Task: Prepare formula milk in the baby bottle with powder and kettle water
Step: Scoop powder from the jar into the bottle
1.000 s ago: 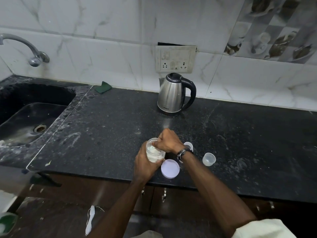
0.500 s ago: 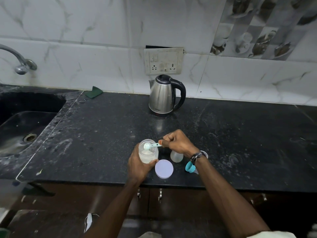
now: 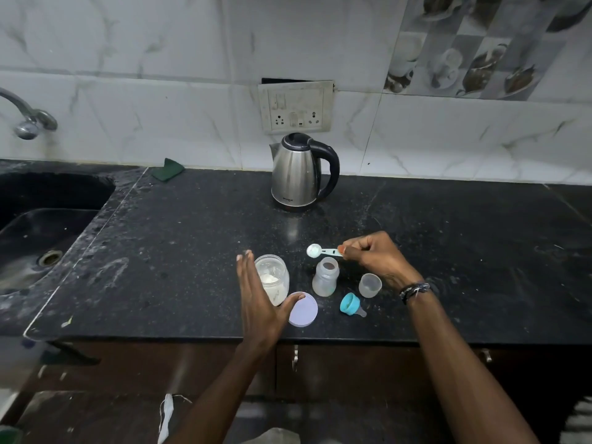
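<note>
- Right hand (image 3: 376, 259): grip pinches the handle of a scoop (image 3: 320, 251) heaped with white powder, held just above the open baby bottle (image 3: 325, 277).
- Left hand (image 3: 259, 299): grip spread, fingers straight, beside the powder jar (image 3: 274, 278).
- Bottle stands upright on the table (image 3: 160, 251), between jar and clear cap (image 3: 370, 285).
- Kettle (image 3: 299, 173) stands by the wall, well apart.
</note>
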`<control>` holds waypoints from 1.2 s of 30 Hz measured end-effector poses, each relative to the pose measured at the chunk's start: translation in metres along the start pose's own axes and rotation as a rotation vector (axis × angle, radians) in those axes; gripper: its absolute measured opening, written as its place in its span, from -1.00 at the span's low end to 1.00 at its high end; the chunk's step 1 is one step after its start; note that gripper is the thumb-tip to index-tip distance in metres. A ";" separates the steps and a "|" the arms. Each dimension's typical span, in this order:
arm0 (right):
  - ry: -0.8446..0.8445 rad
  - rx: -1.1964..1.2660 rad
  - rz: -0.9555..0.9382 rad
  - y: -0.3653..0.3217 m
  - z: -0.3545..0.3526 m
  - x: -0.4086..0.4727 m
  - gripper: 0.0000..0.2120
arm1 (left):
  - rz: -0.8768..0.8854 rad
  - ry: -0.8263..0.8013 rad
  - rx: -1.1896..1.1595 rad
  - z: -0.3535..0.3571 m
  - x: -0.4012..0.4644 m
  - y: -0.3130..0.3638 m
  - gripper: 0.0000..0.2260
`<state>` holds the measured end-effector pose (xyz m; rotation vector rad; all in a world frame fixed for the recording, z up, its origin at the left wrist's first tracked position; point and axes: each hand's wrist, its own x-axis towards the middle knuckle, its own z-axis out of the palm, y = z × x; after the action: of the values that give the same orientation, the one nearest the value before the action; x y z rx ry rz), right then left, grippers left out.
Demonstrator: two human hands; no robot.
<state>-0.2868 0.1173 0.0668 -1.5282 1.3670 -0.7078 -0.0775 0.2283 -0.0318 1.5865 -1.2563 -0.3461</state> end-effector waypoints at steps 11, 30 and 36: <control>0.053 -0.312 0.036 0.010 -0.020 -0.003 -0.50 | 0.011 -0.318 -0.085 0.060 0.011 0.036 -0.09; 0.008 -1.259 -0.340 -0.035 0.038 -0.004 -0.84 | -0.165 -0.445 -0.063 0.085 0.040 0.037 -0.32; -0.073 -1.119 -0.243 -0.031 0.034 0.001 -0.91 | -0.150 -0.420 -0.060 0.083 0.036 0.035 -0.45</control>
<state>-0.2436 0.1234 0.0815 -2.5737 1.6237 0.0626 -0.1426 0.1563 -0.0246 1.6102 -1.4253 -0.8388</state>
